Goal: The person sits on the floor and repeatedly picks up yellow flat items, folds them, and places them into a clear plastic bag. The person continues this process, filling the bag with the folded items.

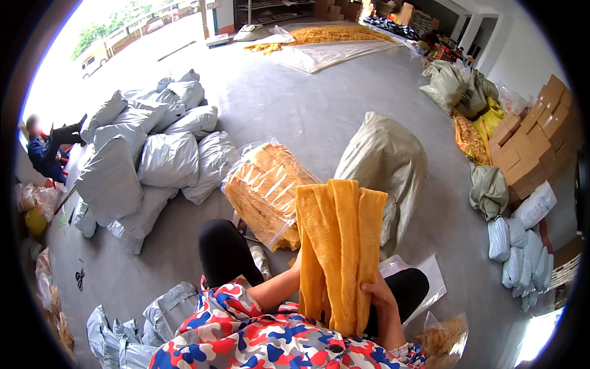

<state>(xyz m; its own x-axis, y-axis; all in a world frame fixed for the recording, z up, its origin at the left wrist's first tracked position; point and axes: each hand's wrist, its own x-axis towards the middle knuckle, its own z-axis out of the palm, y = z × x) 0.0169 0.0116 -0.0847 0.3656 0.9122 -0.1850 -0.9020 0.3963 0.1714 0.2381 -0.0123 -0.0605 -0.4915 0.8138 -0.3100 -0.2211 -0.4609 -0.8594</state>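
Upright in front of my chest is a bundle of long, yellow-orange, finely ribbed sheets (pixel 339 249), folded lengthwise; the exact material is unclear. My right hand (pixel 380 289) grips its lower right edge, thumb on the front. On the other side my left hand (pixel 297 265) holds the bundle from behind, its fingers hidden by the sheets. Just beyond stands a clear plastic bag (pixel 262 189) packed with similar yellow sheets. A pale woven sack (pixel 387 161) stands beyond the bundle, slightly to the right. Flat clear plastic bags (pixel 428 286) lie by my right knee.
Filled grey plastic mailing bags (pixel 168 159) are heaped at left, near a seated person (pixel 44 147). Scissors (pixel 79 279) lie on the floor. Cardboard boxes (pixel 534 138) and white packages (pixel 518 263) line the right side. Yellow material (pixel 336 34) covers a far sheet.
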